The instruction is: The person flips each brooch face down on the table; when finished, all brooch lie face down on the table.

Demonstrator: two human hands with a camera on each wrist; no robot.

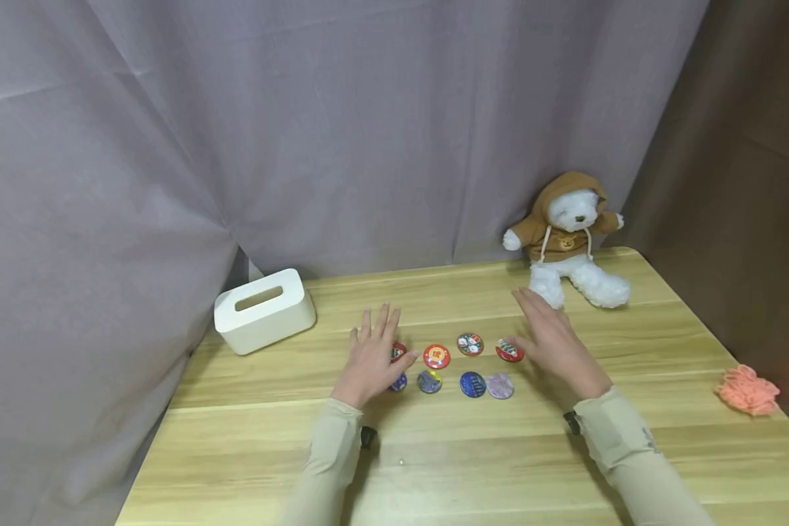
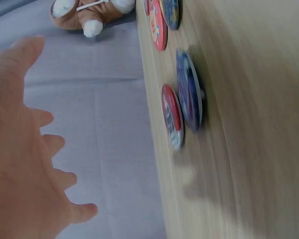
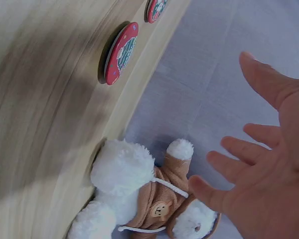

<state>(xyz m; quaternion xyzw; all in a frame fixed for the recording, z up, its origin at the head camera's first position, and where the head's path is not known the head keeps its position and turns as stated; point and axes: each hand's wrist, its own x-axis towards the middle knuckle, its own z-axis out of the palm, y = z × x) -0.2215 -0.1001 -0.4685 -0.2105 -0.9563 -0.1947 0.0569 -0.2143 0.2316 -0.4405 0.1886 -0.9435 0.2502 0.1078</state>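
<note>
Several round button badges lie in two rows on the wooden table. In the far row are a red badge with a yellow centre (image 1: 437, 356), a green-rimmed badge (image 1: 470, 344) and a red badge with a green-and-white picture (image 1: 509, 351). Nearer lie a blue badge (image 1: 473, 384), a pale pink badge (image 1: 500, 386) and a grey badge with yellow (image 1: 429, 381). My left hand (image 1: 371, 364), fingers spread, hovers over the left end and partly hides a red badge (image 2: 173, 117) and a purple-blue badge (image 2: 189, 90). My right hand (image 1: 559, 349) is held above the right end, fingers extended, holding nothing.
A white tissue box (image 1: 266, 313) stands at the back left. A white teddy bear in a brown hoodie (image 1: 568, 237) sits at the back right, beyond my right hand. Coral yarn (image 1: 748, 390) lies by the right table edge. Grey curtain (image 1: 368, 146) hangs behind the table.
</note>
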